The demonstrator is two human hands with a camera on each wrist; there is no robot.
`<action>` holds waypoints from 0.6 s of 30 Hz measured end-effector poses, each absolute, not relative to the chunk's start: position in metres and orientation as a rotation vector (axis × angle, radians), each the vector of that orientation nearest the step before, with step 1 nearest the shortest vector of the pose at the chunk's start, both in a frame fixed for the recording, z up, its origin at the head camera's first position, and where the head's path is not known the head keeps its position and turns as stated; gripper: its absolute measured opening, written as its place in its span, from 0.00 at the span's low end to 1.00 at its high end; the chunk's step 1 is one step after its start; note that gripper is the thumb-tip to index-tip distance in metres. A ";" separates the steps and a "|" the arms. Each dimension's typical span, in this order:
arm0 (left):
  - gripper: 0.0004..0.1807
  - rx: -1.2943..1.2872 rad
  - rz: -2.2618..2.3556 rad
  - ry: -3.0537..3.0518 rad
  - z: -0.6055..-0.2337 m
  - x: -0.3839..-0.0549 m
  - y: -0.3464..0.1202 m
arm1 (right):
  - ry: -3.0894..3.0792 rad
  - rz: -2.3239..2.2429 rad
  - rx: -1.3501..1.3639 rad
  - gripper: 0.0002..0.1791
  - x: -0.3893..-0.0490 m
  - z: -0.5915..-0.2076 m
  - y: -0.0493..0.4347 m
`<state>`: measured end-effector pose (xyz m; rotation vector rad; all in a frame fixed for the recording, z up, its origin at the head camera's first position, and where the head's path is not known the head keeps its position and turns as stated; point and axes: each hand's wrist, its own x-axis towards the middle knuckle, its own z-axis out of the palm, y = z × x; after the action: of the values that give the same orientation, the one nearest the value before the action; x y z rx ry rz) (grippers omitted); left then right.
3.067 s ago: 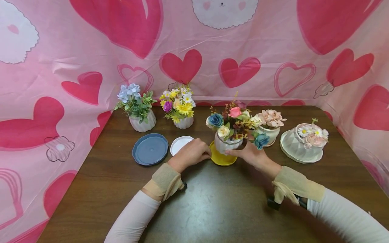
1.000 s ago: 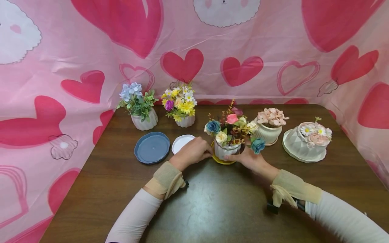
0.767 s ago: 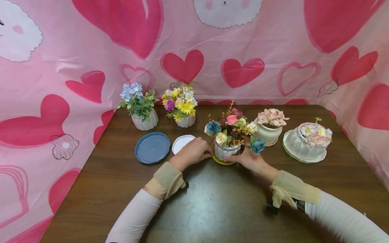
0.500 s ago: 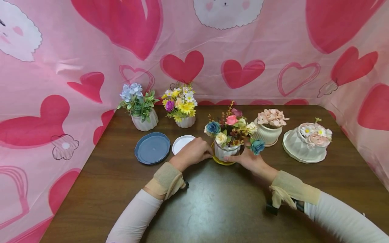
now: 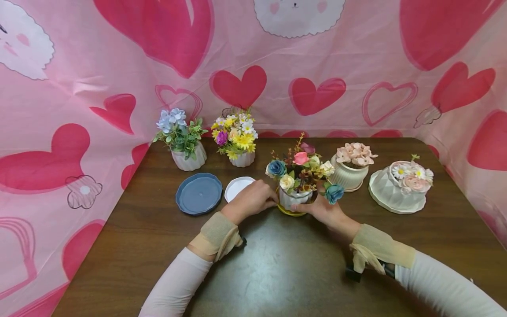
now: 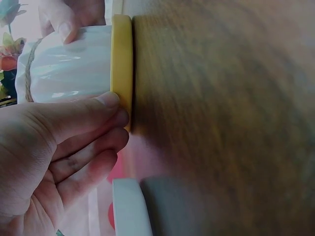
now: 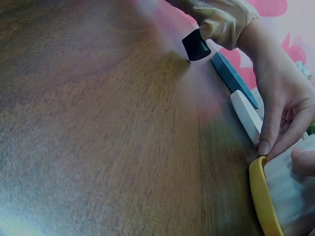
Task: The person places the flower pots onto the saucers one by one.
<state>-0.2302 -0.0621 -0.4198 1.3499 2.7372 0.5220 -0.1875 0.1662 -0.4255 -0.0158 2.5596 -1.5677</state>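
A white flowerpot (image 5: 291, 200) with mixed artificial roses (image 5: 301, 176) stands upright on a yellow saucer (image 6: 122, 59), near the middle of the table. My left hand (image 5: 251, 200) pinches the saucer's left rim between thumb and fingers, as the left wrist view shows closely. From the right, my right hand (image 5: 328, 211) holds the pot, its thumb (image 7: 304, 161) across the front of the wall. The rest of the right fingers are behind the pot and flowers. A twine band (image 6: 30, 69) circles the pot near its top.
Left of the pot lie a white saucer (image 5: 234, 187), partly covered by my left hand, and a blue saucer (image 5: 198, 193). Behind them stand pots of blue (image 5: 188, 156) and yellow-white flowers (image 5: 241, 158). To the right, two potted arrangements (image 5: 348, 176) (image 5: 408, 193) sit on saucers.
Three seconds ago the pot was held higher over the yellow saucer; it has come down onto it. Both hands have stayed nearly still over the last second, apart from a slight pot shift.
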 end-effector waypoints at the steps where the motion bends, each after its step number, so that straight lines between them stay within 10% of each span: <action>1: 0.04 1.348 0.521 2.738 -0.420 -0.230 -0.062 | 2.556 -1.568 -0.013 0.59 -0.187 -0.426 0.166; 18: 0.04 1.363 0.520 2.735 -0.422 -0.231 -0.063 | 2.587 -1.578 -0.032 0.56 -0.187 -0.430 0.163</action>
<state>-0.2314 -0.0627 -0.4223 1.3635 2.7350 0.5203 -0.1872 0.1635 -0.4304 -0.0319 2.5868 -1.5780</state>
